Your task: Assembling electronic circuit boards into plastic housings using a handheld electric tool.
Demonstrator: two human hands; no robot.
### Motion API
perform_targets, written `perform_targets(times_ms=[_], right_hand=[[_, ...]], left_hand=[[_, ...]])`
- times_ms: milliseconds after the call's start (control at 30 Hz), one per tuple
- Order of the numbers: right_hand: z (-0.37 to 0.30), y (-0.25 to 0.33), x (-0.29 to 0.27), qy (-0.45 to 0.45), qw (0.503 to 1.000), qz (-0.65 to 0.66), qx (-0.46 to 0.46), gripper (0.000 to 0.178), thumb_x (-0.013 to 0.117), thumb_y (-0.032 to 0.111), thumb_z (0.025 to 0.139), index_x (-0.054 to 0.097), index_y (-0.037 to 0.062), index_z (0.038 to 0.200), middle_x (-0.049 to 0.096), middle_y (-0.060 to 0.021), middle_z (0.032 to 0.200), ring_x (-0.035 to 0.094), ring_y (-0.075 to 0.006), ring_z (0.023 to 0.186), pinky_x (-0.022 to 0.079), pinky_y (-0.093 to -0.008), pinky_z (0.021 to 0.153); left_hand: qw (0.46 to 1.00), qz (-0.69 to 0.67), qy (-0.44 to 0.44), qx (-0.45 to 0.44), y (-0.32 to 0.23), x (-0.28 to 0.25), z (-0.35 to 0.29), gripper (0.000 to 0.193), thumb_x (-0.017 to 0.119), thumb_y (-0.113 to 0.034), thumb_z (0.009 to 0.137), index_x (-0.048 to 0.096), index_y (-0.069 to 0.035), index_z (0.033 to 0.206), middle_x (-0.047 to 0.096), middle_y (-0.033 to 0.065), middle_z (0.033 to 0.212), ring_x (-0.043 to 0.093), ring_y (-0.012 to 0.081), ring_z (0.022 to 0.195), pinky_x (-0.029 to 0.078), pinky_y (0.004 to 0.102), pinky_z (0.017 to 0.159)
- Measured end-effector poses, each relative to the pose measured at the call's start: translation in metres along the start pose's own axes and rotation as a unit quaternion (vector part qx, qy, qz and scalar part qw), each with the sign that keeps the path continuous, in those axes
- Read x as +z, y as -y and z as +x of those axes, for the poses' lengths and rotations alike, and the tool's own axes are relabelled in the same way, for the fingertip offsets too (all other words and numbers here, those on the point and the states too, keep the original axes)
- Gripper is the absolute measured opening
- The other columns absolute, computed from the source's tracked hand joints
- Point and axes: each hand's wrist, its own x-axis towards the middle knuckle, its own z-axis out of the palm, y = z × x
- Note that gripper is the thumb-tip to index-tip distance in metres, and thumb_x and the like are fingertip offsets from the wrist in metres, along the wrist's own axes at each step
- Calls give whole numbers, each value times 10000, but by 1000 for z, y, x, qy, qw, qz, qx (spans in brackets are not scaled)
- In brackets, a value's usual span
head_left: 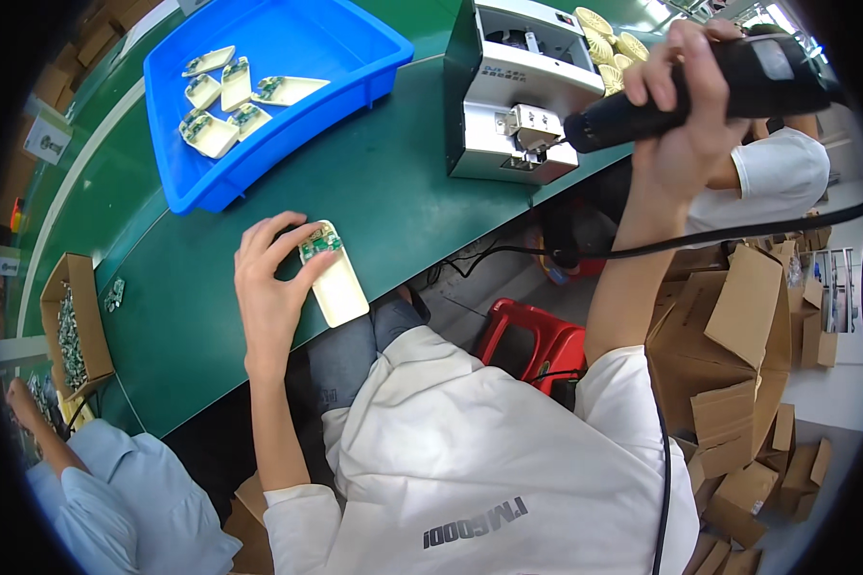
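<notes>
My left hand [276, 264] grips the upper end of a cream plastic housing [341, 290], thumb on one edge and fingers on the other. A small green circuit board [320, 240] sits in that end of the housing, partly covered by my fingers. The housing lies at the near edge of the green table. Raised at the upper right, my right hand [686, 91] is wrapped round a black electric screwdriver [633, 117]. Its tip reaches the front of a silver screw-feeding machine [513, 125]; whether it touches a screw there is too small to tell.
A blue tray [307, 125] holding several cream housings with boards stands at the far left on the green table [393, 172]. A cardboard box of small boards [72, 331] is at the left. A black cable [738, 235] crosses my right forearm. A red stool [532, 340] and cartons [738, 335] stand below right.
</notes>
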Motion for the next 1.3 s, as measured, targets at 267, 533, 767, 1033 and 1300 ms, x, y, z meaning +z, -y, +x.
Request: perform_targets(times_ms=[267,533,767,1033,1300], right_hand=[[-12,-8,40,-134,987,-60,70,308,599,59,902,451,24,1169,554,-66,833,479,-84,491,391,-212,452],[-15,-24,38,-52,993,-107,17,363,579,277,984,452,15,1200,570,-84,853,507,-86,508,425,-197,478],[-18,-26,23,27,994,-105,-30,536,509,507,972,471,16,1185,572,-103,919,516,-104,546,446,-225,509],[-22,-26,57,-116,967,-221,-43,580,430,560,984,485,13,1167,580,-99,928,520,-81,495,436,-177,447],[-33,-35,41,-140,972,-189,-26,513,469,504,991,494,19,1154,577,-93,918,509,-77,484,425,-177,431]], left_hand=[[998,-38,12,-41,-1,5,2,284,800,-148,704,734,-56,965,643,38,1014,563,222,961,419,345,883],[999,-21,12,-25,1,4,2,306,799,-151,696,734,-67,983,639,39,1012,557,223,950,418,343,875],[1000,-17,11,-18,0,7,5,319,789,-113,701,725,-54,1008,644,58,1040,568,238,983,444,343,890],[998,-66,15,17,8,8,3,295,803,-145,685,732,-88,966,659,17,997,587,221,973,418,345,850],[995,-94,41,8,9,6,8,283,821,-140,677,732,-79,938,687,27,1015,619,216,973,429,337,871]])
